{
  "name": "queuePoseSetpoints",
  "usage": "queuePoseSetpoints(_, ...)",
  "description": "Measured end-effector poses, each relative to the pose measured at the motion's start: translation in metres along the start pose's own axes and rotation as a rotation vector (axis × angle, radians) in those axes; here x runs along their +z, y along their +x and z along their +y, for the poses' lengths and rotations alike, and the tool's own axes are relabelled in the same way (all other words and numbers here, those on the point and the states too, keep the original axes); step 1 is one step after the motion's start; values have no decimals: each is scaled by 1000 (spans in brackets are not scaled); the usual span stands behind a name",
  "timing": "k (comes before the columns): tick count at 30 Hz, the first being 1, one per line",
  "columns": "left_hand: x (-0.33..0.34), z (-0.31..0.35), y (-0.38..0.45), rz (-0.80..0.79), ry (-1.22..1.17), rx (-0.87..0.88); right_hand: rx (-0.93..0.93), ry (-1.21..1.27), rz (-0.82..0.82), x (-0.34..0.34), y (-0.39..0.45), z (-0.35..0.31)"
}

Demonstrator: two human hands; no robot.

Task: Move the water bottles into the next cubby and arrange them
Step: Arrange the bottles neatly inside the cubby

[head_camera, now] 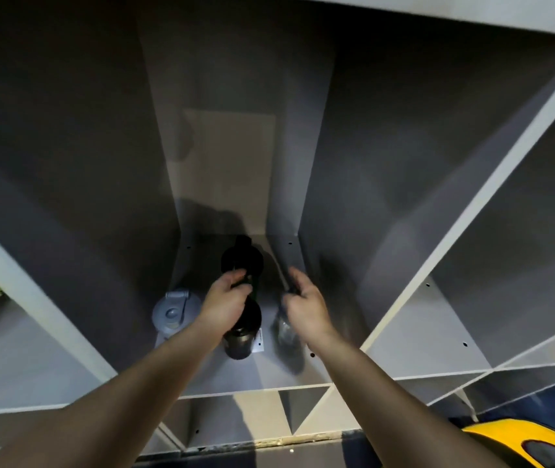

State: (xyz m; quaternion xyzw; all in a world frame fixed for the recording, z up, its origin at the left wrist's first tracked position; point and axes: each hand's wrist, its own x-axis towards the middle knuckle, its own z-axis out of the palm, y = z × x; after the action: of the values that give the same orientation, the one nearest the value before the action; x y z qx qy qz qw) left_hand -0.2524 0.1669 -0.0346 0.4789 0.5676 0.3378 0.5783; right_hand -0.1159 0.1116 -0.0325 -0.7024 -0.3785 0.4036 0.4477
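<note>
Inside the middle cubby (222, 376) my left hand (227, 300) is closed on the top of a dark bottle (242, 332) standing near the front. Behind it stands a second black bottle (241, 256) with a carry loop. My right hand (305, 304) grips the top of a clear, blurred bottle (284, 327) to the right of the dark one. A grey bottle with a flip lid (175, 310) stands at the left wall, untouched.
White dividers (492, 184) separate the middle cubby from the cubby on the right (438, 329) and the one on the left (16, 352). Lower cubbies run beneath. A yellow object (512, 444) lies on the floor at bottom right.
</note>
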Motion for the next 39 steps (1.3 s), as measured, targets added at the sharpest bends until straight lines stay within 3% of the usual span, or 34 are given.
queuePoseSetpoints(5,-29,18,20,82,-31,-4,-6,-3,-98,36,36,-3)
queuePoseSetpoints(11,-29,32,28,37,-341,-136,188,-54,-108,48,60,-19)
queuePoseSetpoints(20,-26,28,44,-88,-362,-218,231,153,-71,43,88,-7)
queuePoseSetpoints(39,-26,32,33,-103,-387,-205,230,136,-178,50,100,7)
